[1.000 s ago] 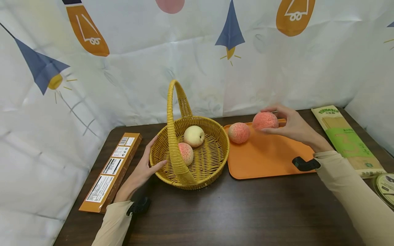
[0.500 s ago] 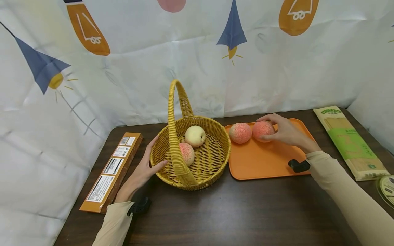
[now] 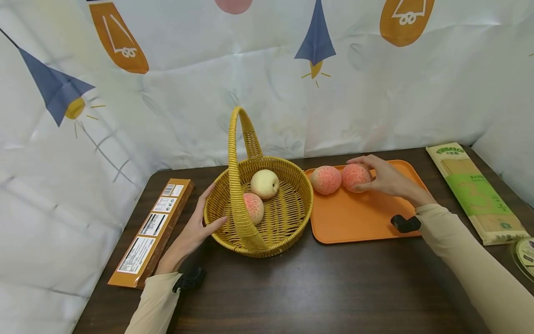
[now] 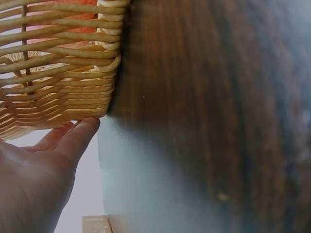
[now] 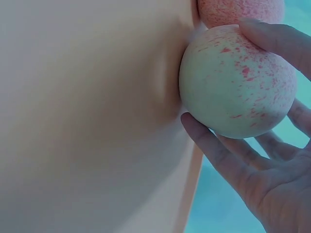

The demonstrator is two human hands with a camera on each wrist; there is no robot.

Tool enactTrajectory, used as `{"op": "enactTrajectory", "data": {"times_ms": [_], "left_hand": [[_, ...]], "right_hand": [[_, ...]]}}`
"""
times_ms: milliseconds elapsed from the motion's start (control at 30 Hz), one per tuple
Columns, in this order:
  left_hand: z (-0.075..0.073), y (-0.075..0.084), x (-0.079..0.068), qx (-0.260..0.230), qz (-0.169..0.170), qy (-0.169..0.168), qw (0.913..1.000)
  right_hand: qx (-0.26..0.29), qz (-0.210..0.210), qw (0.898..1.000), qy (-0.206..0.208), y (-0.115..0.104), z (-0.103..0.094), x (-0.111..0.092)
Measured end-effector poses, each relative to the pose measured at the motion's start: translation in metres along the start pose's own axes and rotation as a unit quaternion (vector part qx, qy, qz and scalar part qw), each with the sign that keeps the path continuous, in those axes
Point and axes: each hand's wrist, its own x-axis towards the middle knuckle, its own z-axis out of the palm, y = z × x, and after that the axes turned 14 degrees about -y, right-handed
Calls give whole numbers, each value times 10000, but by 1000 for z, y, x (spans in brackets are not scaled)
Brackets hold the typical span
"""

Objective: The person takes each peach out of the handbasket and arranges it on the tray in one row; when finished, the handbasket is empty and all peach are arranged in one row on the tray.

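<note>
My right hand (image 3: 385, 176) grips a pink-speckled peach (image 3: 356, 176) on the orange tray (image 3: 359, 227), thumb on one side and fingers on the other. In the right wrist view this peach (image 5: 228, 87) shows a pale, red-flecked side close over the tray surface. A second peach (image 3: 326, 180) lies right beside it, at the tray's left end. My left hand (image 3: 196, 232) rests against the left side of a yellow wicker basket (image 3: 306, 204), fingers spread along its outside and thumb at the rim. Inside the basket lie a pale yellow peach (image 3: 264, 184) and a pink one (image 3: 253, 208), partly behind the handle.
Left of the basket lies a long orange-brown box (image 3: 152, 232) with white labels. A green-banded noodle packet (image 3: 475, 192) lies right of the tray, and a round lidded container (image 3: 526, 255) sits at the right edge. Behind the dark table (image 3: 300, 292) hangs a printed cloth (image 3: 267, 79).
My right hand has lowered its peach onto the tray, beside the other peach, and still holds it there. The left hand and the basket have stayed in place.
</note>
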Motion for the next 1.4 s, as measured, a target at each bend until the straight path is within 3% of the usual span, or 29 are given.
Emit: {"op": "enactTrajectory", "data": {"times_ms": [400, 767, 900, 1033, 1233, 1400], "left_hand": [[0, 0, 2, -67, -9, 2, 10000], [0, 1, 1, 5, 17, 1, 10000], [0, 1, 0, -47, 26, 6, 10000], [-1, 0, -2, -63, -1, 23, 10000], [-2, 0, -1, -8, -61, 3, 10000], [-1, 2, -1, 98, -94, 9, 9999]], "right_hand": [[77, -233, 9995, -197, -1, -1, 1], [-4, -878, 9961, -30, -16, -11, -7], [-387, -1163, 9923, 175, -46, -11, -5], [-460, -1451, 9881, 204, -92, 0, 11], [-568, -2433, 9683, -46, -150, 39, 38], [-448, -2952, 9526, -574, -173, 75, 64]]}}
